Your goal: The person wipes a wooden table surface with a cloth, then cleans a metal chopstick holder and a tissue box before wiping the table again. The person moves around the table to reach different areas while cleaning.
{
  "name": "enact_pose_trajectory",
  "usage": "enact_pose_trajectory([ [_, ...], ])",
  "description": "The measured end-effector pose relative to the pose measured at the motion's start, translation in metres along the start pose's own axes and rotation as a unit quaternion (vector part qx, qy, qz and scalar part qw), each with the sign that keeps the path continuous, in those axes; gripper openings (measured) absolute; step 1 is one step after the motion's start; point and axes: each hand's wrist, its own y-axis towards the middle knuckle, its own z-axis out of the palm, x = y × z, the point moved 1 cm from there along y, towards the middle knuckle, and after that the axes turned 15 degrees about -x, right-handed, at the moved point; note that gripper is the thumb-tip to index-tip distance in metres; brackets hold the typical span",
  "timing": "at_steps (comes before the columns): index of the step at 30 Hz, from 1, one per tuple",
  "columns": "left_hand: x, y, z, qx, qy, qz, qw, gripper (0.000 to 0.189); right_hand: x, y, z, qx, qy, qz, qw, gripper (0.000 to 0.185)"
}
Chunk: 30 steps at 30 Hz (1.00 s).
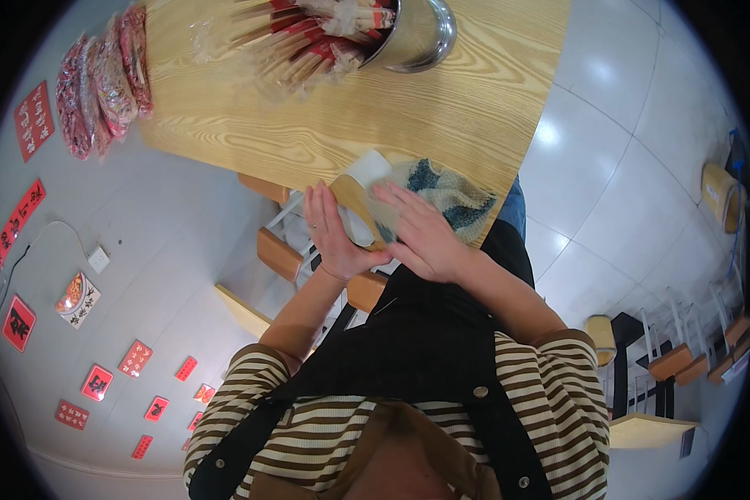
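At the near edge of the wood-grain table (450,119), my left hand (336,234) rests against a white and tan object (357,201). Its fingers lie together and its thumb reaches across the lower side; whether it grips the object is unclear. My right hand (426,232) lies over a crumpled cream cloth (459,190) with dark blue-green patches. Part of that cloth shows between the two hands, against the object. A white flat piece (370,167) sticks out just beyond my fingertips. The palms hide much of the object, so its exact kind cannot be made out.
A metal canister (419,37) lies on its side at the far edge, with wrapped chopsticks (312,53) spilling out leftward. Plastic-wrapped red packets (103,87) sit beyond the table's left edge. Brown-seated stools (279,253) stand below the table.
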Motion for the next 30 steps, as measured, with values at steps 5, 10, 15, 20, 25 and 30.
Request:
enact_pose_trajectory([
  [5,-0.005,0.003,0.000,0.004,0.011,-0.004,1.000,0.128,0.003,-0.014,-0.003,0.004,-0.016,-0.009,1.000,0.034],
  [10,-0.003,0.001,0.001,0.002,0.010,-0.005,1.000,0.127,-0.001,0.013,0.003,0.013,-0.028,-0.014,0.999,0.046],
  [15,-0.006,0.003,-0.003,0.007,0.008,-0.010,1.000,0.126,0.009,-0.030,-0.013,0.043,-0.041,0.001,0.998,0.055],
  [20,-0.001,0.001,0.000,-0.004,-0.003,0.006,1.000,0.128,-0.001,0.008,-0.001,0.012,-0.047,-0.033,0.998,0.055],
  [25,0.003,-0.001,-0.002,0.003,-0.017,-0.005,1.000,0.128,0.005,-0.015,-0.004,0.031,-0.037,-0.003,0.999,0.061],
  [30,0.000,-0.002,-0.002,0.005,-0.016,-0.001,1.000,0.128,0.001,-0.042,-0.004,-0.003,0.044,0.019,0.999,0.067],
])
